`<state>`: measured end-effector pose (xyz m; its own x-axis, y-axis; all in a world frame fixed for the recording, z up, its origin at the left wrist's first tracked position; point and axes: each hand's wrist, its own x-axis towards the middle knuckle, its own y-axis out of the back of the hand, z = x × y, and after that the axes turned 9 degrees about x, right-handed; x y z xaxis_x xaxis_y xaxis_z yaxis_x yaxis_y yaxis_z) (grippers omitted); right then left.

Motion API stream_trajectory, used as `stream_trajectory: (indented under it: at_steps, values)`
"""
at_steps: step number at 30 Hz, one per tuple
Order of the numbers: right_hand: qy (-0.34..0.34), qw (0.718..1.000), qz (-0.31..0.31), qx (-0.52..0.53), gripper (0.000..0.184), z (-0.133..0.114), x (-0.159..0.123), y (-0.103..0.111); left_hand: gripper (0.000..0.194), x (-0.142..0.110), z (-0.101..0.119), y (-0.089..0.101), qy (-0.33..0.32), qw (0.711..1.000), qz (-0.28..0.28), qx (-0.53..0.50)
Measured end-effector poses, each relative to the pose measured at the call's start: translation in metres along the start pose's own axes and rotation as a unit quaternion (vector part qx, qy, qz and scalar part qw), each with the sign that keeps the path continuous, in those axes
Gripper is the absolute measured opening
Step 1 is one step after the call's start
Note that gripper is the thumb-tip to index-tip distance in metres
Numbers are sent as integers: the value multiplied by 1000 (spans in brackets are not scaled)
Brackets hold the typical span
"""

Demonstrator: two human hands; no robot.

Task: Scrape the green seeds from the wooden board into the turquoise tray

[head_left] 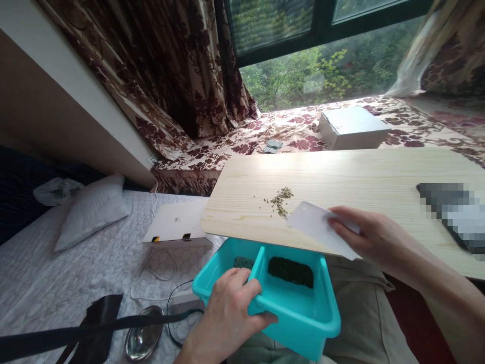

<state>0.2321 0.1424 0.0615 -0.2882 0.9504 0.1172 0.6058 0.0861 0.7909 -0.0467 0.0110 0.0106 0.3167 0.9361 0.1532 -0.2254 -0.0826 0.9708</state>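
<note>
My left hand (237, 308) grips the near rim of a turquoise two-compartment bin (295, 318), fingers over the edge by the divider. The bin is tucked against the front edge of the wooden board (250, 177). Dark green granules (291, 271) lie in its right compartment; a smaller speckled lot (243, 262) shows in the left one, partly behind my hand. In my right hand (364, 235) is a thin white plastic scraper sheet (312, 222), slanted low over the board. Just left of the sheet lies a loose scatter of greenish-brown beans or seeds (281, 201).
On the board's right rests a dark, pixelated flat object (450, 212). A white box (354, 126) and a small grey cloth (273, 146) sit on the window ledge. Left, on the bed, are another white box (176, 220), cables, a steel bowl (144, 336) and a pillow (93, 210).
</note>
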Motion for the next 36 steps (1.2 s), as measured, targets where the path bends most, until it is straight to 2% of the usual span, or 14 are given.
stream_trajectory:
  at_steps: [2,4,7,15,22,27,36]
  values:
    - [-48,998,38,-33,32,17,-2,9,50,1,5,-3,-3,1000,3,-2]
    - [-87,994,44,-45,35,28,-1,13,52,3,11,-5,-8,1000,7,1]
    - [-106,993,41,-39,37,35,4,13,54,5,17,-7,-21,1000,18,14]
    - [-100,994,6,32,31,43,22,5,54,4,23,-11,-31,998,32,33]
    - [-88,993,-25,73,26,46,30,-2,51,8,24,-11,-38,999,13,31]
    - [-84,991,-58,90,28,44,29,-2,51,12,24,-11,-40,999,19,17]
    - [-70,990,-80,92,25,29,25,0,47,17,23,-10,-34,999,-12,14]
